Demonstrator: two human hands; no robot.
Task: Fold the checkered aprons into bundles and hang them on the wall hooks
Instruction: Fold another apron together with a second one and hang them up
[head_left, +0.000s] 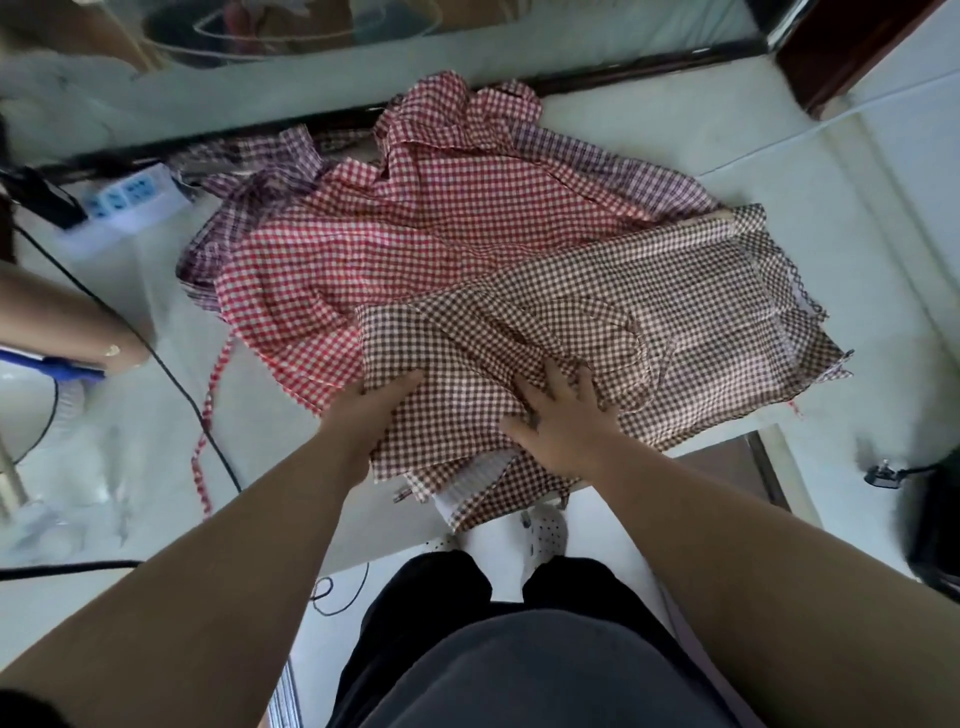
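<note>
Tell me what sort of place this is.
Probably an indoor workroom or a room in a home, used here for sorting laundry: a glossy white table piled with checkered aprons, and a white power strip with black cables trailing across the tabletop.

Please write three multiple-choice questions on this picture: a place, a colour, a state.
1. The power strip lies: A left of the red apron; B right of it; C on it.
2. The nearest apron is: A purple; B brown; C red.
3. The right hand: A hangs idle; B holds a cable; C presses on that apron.
1 A: it sits at the table's left. 2 B: brown checks lie in front. 3 C: spread fingers rest on the cloth.
</note>
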